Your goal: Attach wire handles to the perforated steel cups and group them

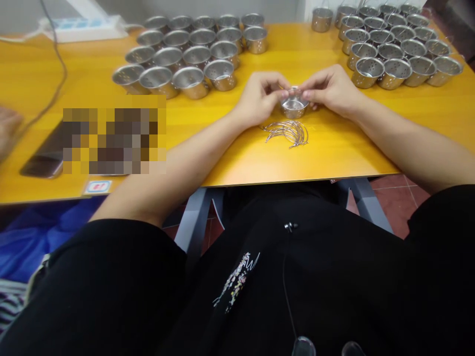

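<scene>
Pinching cup (294, 111) at rim with nearly closed left hand (261, 96) and right hand (330, 91). Probably light, stiff, slick; best gripped there.

Yellow tabletop (334, 155) on grey legs (195, 212); reddish floor tiles (391, 201), pale joints; grey wall (222, 6) behind.

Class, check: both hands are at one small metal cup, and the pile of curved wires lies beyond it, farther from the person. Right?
Wrong place: the head view shows the pile of curved wires on the near side of the small metal cup. The left hand and right hand are indeed at it.
</scene>
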Tool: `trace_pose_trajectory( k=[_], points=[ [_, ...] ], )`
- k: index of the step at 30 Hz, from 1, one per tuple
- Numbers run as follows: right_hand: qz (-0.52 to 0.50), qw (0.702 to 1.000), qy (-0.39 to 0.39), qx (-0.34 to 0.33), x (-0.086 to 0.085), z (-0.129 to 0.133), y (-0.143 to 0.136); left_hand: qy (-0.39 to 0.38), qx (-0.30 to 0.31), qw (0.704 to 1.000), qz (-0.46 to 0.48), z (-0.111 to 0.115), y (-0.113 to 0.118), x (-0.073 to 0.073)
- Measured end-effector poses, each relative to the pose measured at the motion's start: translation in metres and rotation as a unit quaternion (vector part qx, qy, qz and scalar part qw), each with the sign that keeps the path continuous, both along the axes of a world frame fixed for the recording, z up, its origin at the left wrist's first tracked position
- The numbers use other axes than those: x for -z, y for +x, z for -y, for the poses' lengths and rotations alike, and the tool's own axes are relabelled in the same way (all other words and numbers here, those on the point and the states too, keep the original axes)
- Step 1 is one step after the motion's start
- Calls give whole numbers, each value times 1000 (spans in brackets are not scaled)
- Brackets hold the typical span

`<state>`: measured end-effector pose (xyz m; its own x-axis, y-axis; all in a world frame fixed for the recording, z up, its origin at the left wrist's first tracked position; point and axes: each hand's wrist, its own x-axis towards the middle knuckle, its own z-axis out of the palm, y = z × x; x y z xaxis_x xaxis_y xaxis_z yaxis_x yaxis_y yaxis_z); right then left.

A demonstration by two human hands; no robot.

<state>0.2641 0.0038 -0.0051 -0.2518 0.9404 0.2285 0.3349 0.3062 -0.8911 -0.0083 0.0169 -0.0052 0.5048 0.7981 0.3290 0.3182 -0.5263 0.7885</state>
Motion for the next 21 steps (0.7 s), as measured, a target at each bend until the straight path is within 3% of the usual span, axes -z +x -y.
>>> trace_pose_trajectory(
  k=[7, 14, 21],
  points=[
    [33, 995, -84, -50, -8, -26, 12, -13, 16, 1000, -12, -6, 5, -1],
    [-48, 986, -125, -100, -21, -5, 16, 4, -26, 997, -71, 7, 2, -21],
    [-25, 978, -138, -156, -32, 8, 12, -17, 59, 993, -100, 13, 2, -18]
  ],
)
